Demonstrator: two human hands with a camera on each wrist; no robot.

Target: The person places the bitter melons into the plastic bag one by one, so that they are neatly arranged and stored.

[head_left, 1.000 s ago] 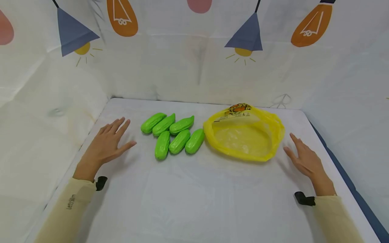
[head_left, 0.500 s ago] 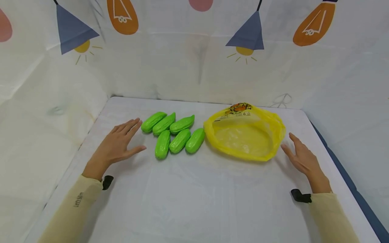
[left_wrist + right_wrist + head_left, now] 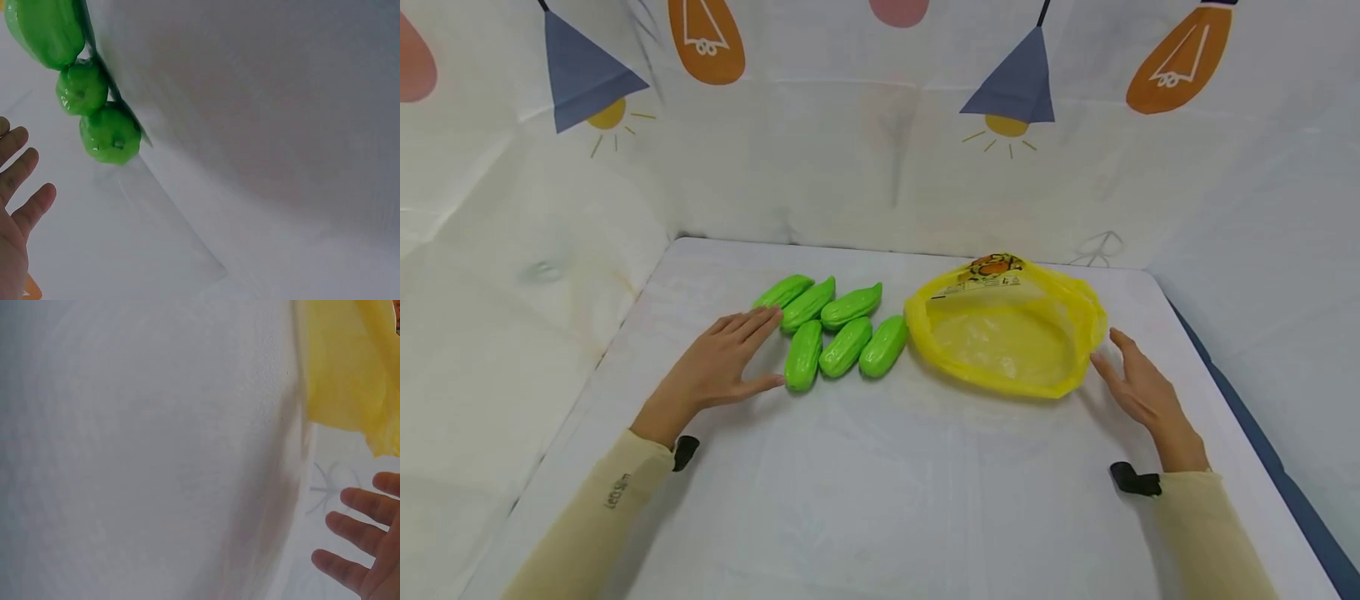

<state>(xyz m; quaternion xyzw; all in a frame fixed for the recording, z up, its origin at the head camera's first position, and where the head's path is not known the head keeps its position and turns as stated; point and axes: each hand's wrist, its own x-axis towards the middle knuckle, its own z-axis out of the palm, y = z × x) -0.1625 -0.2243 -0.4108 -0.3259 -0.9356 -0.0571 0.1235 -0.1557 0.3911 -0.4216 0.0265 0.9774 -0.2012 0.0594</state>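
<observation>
Several shiny green cucumbers [image 3: 842,346], possibly plastic, lie in two rows left of the middle of the table. My left hand [image 3: 718,358] hovers at their left side with straight fingers, partly covering the far-left cucumber [image 3: 784,292] in the head view. A gap shows between this hand and the cucumbers [image 3: 111,133] in the left wrist view. Right of the cucumbers stands a yellow plastic bag [image 3: 1000,383], its wide mouth spread open and a printed picture on its back. Close to the bag's right edge is my right hand [image 3: 1142,392], fingers extended, holding nothing; contact cannot be told.
A white-covered table [image 3: 880,500] bears everything. White fabric walls [image 3: 820,167] with printed lamps and bulbs rise behind and at both sides. The cucumber nearest the bag [image 3: 883,346] almost meets its left rim.
My left hand has moved right to the cucumbers, from well left of them. The right hand has shifted slightly left, nearer the bag. Bag and cucumbers stay in place.
</observation>
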